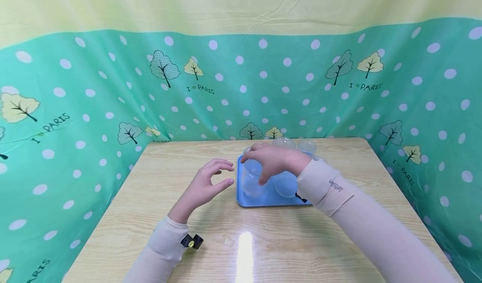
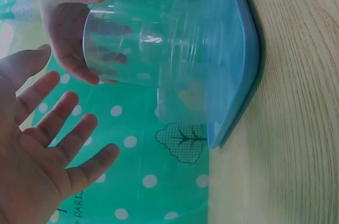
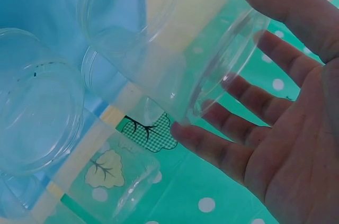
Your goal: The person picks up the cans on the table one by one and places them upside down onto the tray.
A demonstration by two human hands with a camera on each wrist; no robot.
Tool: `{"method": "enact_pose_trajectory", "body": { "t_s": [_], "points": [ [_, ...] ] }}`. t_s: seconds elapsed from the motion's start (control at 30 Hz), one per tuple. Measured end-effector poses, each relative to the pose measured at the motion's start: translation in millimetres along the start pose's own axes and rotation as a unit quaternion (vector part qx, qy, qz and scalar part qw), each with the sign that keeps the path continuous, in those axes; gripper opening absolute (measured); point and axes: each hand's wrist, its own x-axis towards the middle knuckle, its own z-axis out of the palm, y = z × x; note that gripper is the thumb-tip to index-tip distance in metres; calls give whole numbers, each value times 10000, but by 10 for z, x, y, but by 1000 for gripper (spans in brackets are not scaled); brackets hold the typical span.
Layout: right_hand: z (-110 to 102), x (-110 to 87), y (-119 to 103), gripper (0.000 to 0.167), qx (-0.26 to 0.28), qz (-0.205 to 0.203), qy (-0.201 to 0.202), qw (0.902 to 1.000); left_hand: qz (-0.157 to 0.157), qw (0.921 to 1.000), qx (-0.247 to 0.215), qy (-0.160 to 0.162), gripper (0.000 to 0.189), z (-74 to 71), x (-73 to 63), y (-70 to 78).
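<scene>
My right hand (image 1: 272, 160) reaches over a clear plastic cup (image 1: 251, 184) at the left end of a blue tray (image 1: 263, 203). In the right wrist view, its thumb and spread fingers (image 3: 214, 147) curve round the rim of that cup, fingertips right at the edge. Through the clear wall of the cup (image 2: 127, 38), some of these fingers show in the left wrist view. My left hand (image 1: 203, 184) is held left of the tray, over the table, fingers apart and nothing in them.
More clear cups stand on the tray: one front middle (image 1: 286, 184), one at the back (image 1: 283, 143) and another back right (image 1: 306, 146). My right forearm covers the tray's right part. The wooden table (image 1: 150, 199) is enclosed by a green dotted curtain (image 1: 211, 107).
</scene>
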Motion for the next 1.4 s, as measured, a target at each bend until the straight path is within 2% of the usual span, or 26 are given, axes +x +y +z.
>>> {"method": "enact_pose_trajectory", "body": {
  "t_s": [0.63,1.0,1.4],
  "points": [
    [106,94,-43,79,-203,2,-83,9998,98,9996,258,2,27,-34,7,26],
    [179,128,-49,81,-441,59,-47,9990,19,9999,153,-25,25,-35,5,17],
    [215,159,-57,81,-460,75,-58,9989,-14,9998,192,-60,26,-32,2,25]
  ]
}}
